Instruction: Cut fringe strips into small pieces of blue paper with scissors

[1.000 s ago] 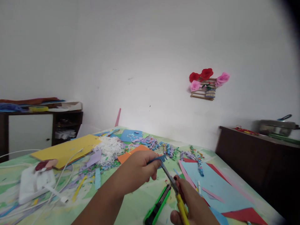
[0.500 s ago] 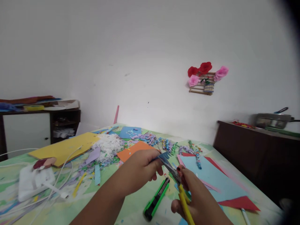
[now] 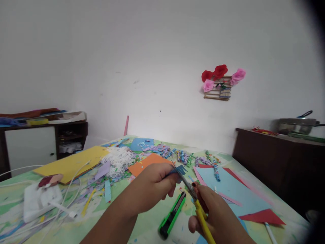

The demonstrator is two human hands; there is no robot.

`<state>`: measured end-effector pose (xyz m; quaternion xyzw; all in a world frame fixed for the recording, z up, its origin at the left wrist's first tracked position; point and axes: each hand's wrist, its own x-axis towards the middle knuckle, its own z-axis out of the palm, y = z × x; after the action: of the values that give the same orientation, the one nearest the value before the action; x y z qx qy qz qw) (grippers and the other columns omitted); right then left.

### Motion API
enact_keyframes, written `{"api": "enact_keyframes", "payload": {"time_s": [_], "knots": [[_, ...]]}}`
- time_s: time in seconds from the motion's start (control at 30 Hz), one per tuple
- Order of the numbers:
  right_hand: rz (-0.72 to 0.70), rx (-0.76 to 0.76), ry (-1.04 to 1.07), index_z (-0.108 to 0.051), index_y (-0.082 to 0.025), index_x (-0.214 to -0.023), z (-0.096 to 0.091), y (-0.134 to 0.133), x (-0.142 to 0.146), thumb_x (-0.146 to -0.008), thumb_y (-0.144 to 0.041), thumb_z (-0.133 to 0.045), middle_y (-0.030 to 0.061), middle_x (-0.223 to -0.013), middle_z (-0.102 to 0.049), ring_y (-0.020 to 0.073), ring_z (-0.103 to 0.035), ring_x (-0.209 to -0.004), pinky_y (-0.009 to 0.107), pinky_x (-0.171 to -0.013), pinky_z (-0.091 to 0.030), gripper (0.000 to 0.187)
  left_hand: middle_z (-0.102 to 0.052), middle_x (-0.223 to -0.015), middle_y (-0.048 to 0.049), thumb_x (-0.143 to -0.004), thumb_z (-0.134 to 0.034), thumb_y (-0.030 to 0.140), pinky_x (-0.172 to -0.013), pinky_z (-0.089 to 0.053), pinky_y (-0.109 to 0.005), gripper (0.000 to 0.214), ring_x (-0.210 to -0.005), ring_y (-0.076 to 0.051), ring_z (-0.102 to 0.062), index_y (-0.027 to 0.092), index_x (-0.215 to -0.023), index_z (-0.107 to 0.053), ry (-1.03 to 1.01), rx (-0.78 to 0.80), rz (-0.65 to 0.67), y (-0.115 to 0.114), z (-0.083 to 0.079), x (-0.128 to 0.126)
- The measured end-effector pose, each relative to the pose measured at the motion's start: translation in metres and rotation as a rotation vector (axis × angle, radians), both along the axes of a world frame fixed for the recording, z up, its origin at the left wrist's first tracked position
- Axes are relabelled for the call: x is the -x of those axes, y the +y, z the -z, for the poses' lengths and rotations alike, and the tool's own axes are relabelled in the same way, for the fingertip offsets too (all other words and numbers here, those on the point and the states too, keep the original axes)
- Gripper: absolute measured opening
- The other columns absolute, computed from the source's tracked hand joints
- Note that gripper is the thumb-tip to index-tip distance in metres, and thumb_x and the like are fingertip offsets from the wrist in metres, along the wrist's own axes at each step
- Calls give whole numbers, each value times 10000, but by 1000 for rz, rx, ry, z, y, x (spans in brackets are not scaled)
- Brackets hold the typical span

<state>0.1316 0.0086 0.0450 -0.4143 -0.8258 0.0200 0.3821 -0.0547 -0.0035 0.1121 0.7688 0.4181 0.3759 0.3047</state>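
My left hand (image 3: 156,183) pinches a small piece of blue paper (image 3: 180,169) whose outer edge is cut into a fringe. In my right hand (image 3: 215,210) is a pair of scissors (image 3: 201,217) with yellow handles, its blades reaching up to the blue paper by my left fingertips. Below and between the hands, a green and black utility knife (image 3: 173,214) lies on the table. Light blue paper sheets (image 3: 236,189) lie right of my right hand, over red and pink ones. An orange sheet (image 3: 151,163) sits just beyond my left hand.
Paper scraps and a heap of white shredded strands (image 3: 119,161) cover the table's left side beside a yellow board (image 3: 73,162). A white charger-like box with cables (image 3: 42,203) lies near left. Curled paper strips (image 3: 182,156) lie at the back. A dark cabinet (image 3: 274,162) stands right.
The view has shifted slightly. The scissors' blades have moved a little along the blue paper's fringed edge, while both hands keep their holds.
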Motion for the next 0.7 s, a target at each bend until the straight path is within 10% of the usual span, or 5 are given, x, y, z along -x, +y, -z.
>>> {"api": "enact_keyframes", "payload": {"time_s": [0.33,0.7], "knots": [[43,-158,-122,-452,-213,-874,-11,2,-16,-554,-369,-685,3,-693,-553,156,-519,-525,241,-431,-434,426,-532,-500,32,-770,-475,384,-339,-275,-144,258,-343,-32,-395,148,-667,-494,-298,319,334,4,3,8],[61,61,-131,-444,-204,-1006,-26,-4,-30,-601,-241,-605,95,-1036,-539,266,-521,-962,369,-773,-463,436,-477,-479,45,-793,-436,262,-420,-325,-153,238,-425,-48,-430,142,-622,-549,-187,63,59,-3,-2,4]]}}
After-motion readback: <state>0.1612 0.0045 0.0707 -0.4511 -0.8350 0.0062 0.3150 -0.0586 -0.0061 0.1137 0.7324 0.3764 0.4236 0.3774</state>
